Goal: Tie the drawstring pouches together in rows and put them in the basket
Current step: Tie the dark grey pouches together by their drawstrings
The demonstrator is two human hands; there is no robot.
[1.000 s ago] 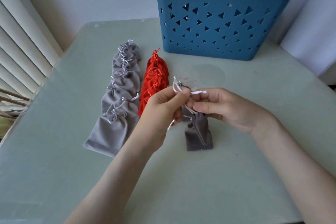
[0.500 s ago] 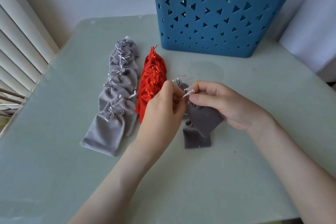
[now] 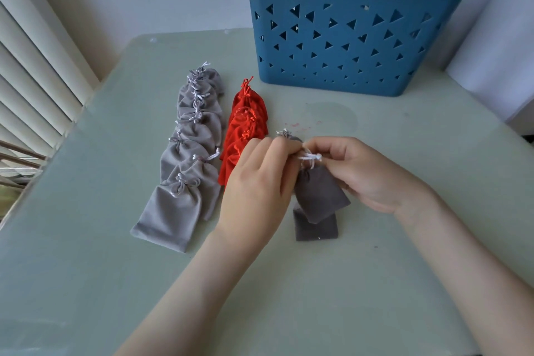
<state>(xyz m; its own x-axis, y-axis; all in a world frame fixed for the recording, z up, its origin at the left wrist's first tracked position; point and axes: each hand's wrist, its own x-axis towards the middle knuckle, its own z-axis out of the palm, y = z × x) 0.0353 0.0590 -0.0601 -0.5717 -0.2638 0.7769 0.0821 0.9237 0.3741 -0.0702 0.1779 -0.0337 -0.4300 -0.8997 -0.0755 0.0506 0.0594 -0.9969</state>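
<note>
The pale green desk carries everything, and at its far side stands the blue basket, open at the top and close enough to take the finished rows without a long reach; its inside is not visible from here. On the left half of the desk lies the row of light grey pouches, overlapped like tiles from near to far with their gathered necks and pale cords showing, which suggests they are already tied into a chain and parked out of the way. Just to its right runs the shorter row of red pouches, laid the same way and partly hidden at its near end by the left hand. That hand is closed, its fingertips pinching at the neck of the dark grey pouches, probably to hold the knot steady. The right hand is also closed, gripping the white drawstring between thumb and fingers, apparently to draw it tight. One dark pouch hangs tilted from the cord, another lies flat on the desk beneath it, and a gathered neck peeks out beyond the left fingers, so a third row seems only begun.
</note>
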